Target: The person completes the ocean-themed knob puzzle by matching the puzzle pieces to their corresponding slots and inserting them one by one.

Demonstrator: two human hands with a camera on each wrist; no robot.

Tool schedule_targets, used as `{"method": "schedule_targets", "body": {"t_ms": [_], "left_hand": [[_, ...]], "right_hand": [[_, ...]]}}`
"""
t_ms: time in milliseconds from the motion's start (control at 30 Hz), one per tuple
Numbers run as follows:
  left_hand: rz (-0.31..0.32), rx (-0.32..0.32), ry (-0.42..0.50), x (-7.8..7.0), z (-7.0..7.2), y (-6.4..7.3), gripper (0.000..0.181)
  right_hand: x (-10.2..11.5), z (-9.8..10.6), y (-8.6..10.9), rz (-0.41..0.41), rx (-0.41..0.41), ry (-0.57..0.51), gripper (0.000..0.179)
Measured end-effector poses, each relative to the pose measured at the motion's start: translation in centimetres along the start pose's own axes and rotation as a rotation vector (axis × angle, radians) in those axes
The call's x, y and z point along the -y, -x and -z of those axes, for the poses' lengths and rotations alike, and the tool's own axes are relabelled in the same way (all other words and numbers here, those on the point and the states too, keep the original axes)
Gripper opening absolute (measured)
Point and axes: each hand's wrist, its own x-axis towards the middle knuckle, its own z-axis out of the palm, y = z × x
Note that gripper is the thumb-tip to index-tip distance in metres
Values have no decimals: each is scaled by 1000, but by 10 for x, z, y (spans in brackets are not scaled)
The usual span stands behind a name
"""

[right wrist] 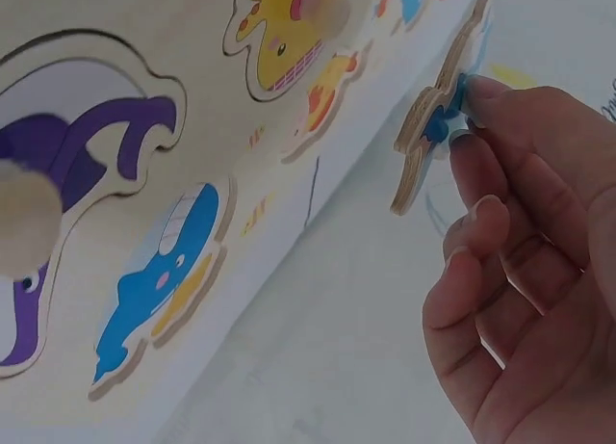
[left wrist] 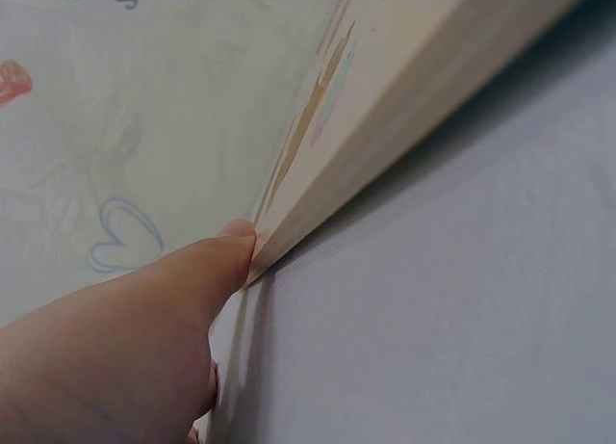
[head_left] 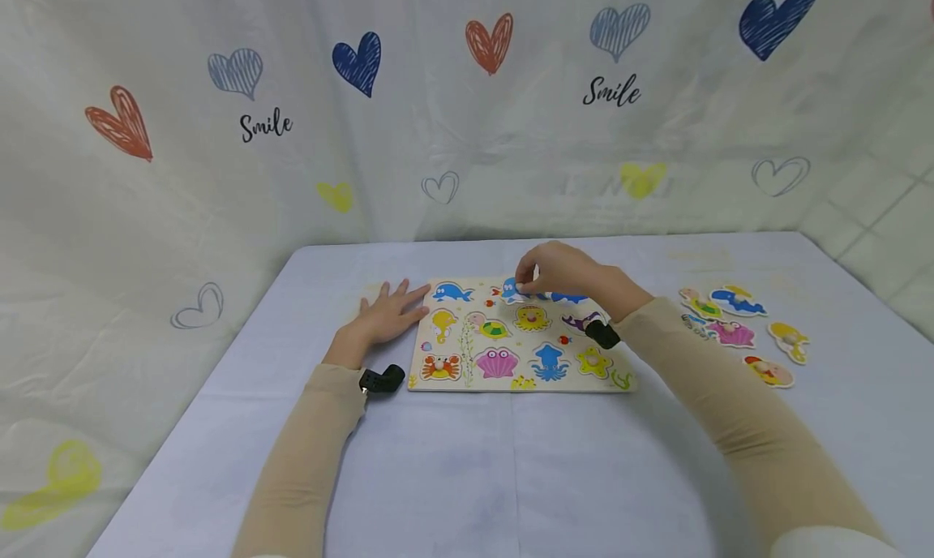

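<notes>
A wooden puzzle board [head_left: 470,386] printed with sea animals lies on the table. Beside its left edge rests my left hand [head_left: 387,315], fingers spread, one fingertip reaching the upper left corner. In the left wrist view, the thumb [left wrist: 226,261] touches the board's edge. Over the board's top row, my right hand [head_left: 558,268] pinches a blue puzzle piece [head_left: 513,290]. The right wrist view shows this puzzle piece [right wrist: 428,126] nearly edge-on between thumb and fingertips, the other fingers curled; its printed face is mostly hidden. A blue whale piece [head_left: 452,291] sits at top left.
Several loose puzzle pieces lie right of the board, among them a pink one [head_left: 732,334], a yellow one [head_left: 788,341] and a blue one [head_left: 739,301]. A curtain with hearts [head_left: 489,43] hangs behind the table. Black wrist cameras [head_left: 383,379] sit on both sleeves.
</notes>
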Motion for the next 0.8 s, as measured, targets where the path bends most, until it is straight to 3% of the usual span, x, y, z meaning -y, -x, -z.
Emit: {"method": "schedule_targets", "body": {"t_ms": [800], "left_hand": [[11,2,-16,1,-2,-4,63]], "right_hand": [[46,-21,-75,-11,17,-34,18]]}}
